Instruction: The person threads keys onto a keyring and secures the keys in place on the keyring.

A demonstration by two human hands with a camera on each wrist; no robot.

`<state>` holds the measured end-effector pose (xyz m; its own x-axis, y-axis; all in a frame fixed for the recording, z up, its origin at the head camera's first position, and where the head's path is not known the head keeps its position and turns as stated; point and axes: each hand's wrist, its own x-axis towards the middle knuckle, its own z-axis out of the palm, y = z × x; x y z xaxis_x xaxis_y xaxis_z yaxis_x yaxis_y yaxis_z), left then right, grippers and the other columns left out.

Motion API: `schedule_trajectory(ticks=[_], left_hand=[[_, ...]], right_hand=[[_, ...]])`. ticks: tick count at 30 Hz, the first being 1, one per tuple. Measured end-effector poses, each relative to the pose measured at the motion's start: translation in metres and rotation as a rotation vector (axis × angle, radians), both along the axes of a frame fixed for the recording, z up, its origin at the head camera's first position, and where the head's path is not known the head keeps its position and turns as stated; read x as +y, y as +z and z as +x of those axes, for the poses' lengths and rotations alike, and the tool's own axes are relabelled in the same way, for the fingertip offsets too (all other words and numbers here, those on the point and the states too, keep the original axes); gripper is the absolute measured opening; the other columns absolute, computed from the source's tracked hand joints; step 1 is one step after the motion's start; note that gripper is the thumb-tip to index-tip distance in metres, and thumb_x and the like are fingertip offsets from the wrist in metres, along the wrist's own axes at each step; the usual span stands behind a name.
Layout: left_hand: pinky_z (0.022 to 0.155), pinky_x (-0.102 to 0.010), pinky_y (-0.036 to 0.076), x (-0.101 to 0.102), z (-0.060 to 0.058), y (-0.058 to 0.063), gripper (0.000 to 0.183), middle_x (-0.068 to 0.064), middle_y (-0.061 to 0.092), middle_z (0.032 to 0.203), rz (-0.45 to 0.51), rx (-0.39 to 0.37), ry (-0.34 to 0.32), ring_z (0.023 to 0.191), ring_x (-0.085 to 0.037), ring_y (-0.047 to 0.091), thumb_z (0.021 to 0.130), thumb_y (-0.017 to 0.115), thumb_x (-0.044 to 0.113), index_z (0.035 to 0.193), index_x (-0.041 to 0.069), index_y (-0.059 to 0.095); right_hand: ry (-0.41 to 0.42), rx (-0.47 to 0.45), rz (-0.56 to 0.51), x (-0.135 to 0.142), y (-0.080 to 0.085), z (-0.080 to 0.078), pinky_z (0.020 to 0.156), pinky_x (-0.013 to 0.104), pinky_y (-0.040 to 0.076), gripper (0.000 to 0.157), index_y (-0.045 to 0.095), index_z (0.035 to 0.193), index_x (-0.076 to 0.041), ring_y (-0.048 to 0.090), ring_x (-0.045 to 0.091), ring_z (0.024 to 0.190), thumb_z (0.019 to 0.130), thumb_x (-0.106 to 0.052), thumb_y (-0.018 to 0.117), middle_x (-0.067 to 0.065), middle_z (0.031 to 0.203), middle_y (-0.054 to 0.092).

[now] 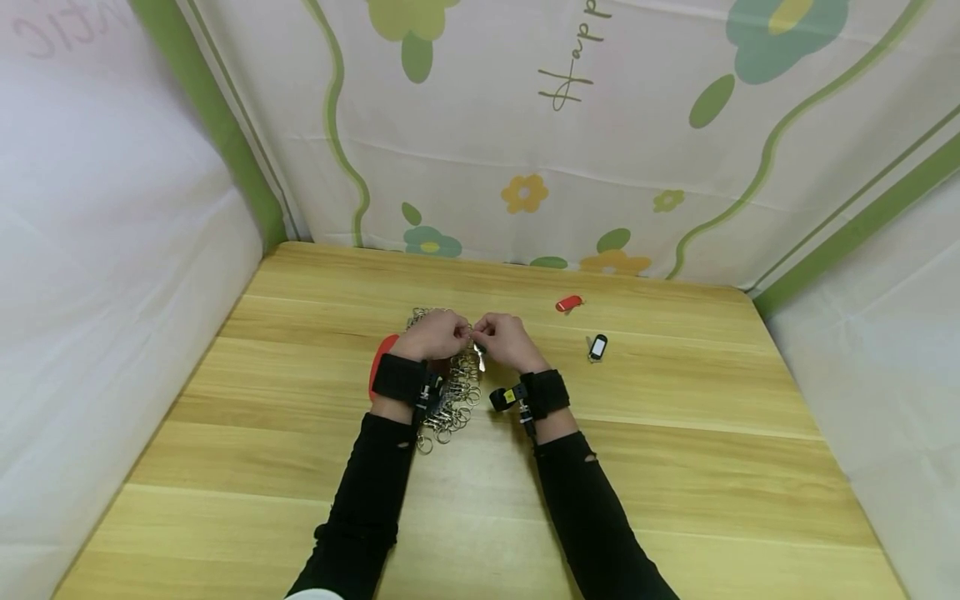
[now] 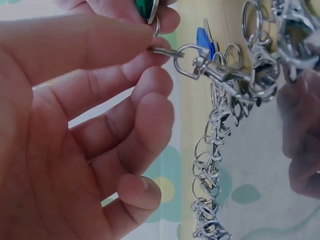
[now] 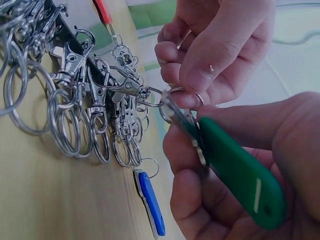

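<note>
My left hand (image 1: 435,335) pinches a split ring (image 2: 167,51) between thumb and forefinger, the other fingers loosely bent. That ring hangs from a silver swivel clasp (image 2: 220,70) in a crowded row of clasps. Facing it, my right hand (image 1: 506,340) holds a green key tag (image 3: 245,175) between thumb and fingers. A silver key (image 1: 481,358) goes with the tag, and the tag's small ring lies right at the split ring. Both hands meet at the row's far end. Within the row hangs a blue key tag (image 3: 152,202) with a key.
Many clasps with rings (image 1: 457,408) line a dark, shiny panel (image 2: 270,165) that mirrors a hand. A red curved edge (image 1: 380,358) shows beside my left wrist. On the wooden table (image 1: 675,483), a red key tag (image 1: 568,303) and a black key tag (image 1: 597,347) lie to the right.
</note>
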<state>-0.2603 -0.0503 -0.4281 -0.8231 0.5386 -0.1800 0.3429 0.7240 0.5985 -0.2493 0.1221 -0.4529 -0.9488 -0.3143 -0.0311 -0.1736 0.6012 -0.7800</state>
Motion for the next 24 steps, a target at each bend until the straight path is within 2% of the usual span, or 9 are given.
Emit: schedule_trajectory(ticks=[7,14,24], left_hand=[[0.062,-0.03,0.04,0.0006,0.0005,0.0004,0.021,-0.004,0.055,0.069,-0.021,0.013,-0.006,0.055,-0.016,0.047,0.098,0.048,0.012,0.087,0.004,0.065],[0.06,-0.029,0.039,0.0004,0.0006,0.0003,0.021,-0.004,0.053,0.067,-0.051,0.025,-0.011,0.054,-0.016,0.045,0.098,0.049,0.013,0.085,0.006,0.063],[0.062,-0.029,0.038,-0.0009,0.0006,0.0012,0.02,-0.002,0.054,0.067,0.003,0.022,-0.007,0.055,-0.015,0.045,0.094,0.049,0.007,0.082,0.005,0.065]], right_hand=[[0.0,0.003,-0.001,0.0,-0.0001,0.0004,0.053,0.028,0.042,0.01,0.066,0.093,-0.009,0.054,0.018,0.06,0.095,-0.017,0.059,0.005,0.077,0.062],[0.031,0.002,0.005,-0.0004,-0.0002,-0.0004,0.058,0.028,0.044,0.01,0.066,0.09,-0.011,0.056,0.017,0.066,0.094,-0.017,0.06,0.002,0.078,0.062],[0.018,0.01,-0.005,0.0006,-0.0003,0.0004,0.056,0.028,0.042,0.01,0.066,0.092,-0.01,0.055,0.018,0.063,0.095,-0.016,0.059,0.005,0.078,0.062]])
